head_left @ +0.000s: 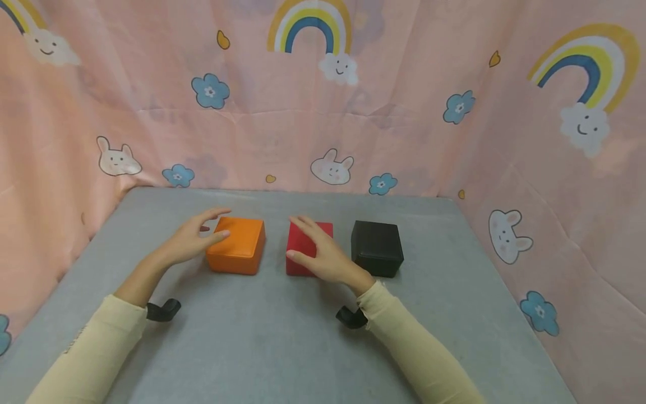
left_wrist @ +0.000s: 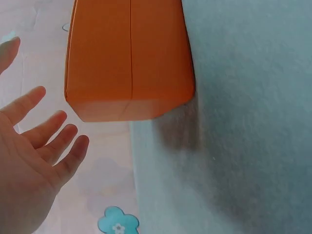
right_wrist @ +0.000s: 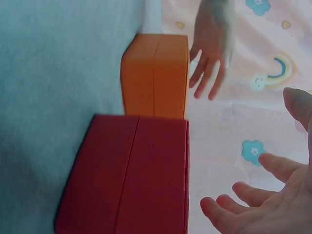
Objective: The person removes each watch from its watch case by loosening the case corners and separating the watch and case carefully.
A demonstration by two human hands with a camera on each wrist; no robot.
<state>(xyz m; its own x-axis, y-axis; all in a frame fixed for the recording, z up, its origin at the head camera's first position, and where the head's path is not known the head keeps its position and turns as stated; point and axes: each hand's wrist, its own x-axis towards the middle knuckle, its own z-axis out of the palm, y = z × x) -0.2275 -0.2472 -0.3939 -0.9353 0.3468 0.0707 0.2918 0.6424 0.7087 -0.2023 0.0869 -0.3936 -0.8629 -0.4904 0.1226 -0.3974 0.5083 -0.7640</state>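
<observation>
- My left hand (head_left: 194,238) hovers, fingers spread and relaxed, over the near-left edge of the orange box (head_left: 237,245); grasping nothing.
- My right hand (head_left: 323,253) is likewise loose, fingers straight above the red box (head_left: 308,238); no grip.
- Both boxes: smooth, leather-like skin, squat cuboids with rounded corners, a lid seam round the sides.
- Orange left, red centre, matte black box (head_left: 377,247) right, in a row on the grey felt-like table (head_left: 262,342).
</observation>
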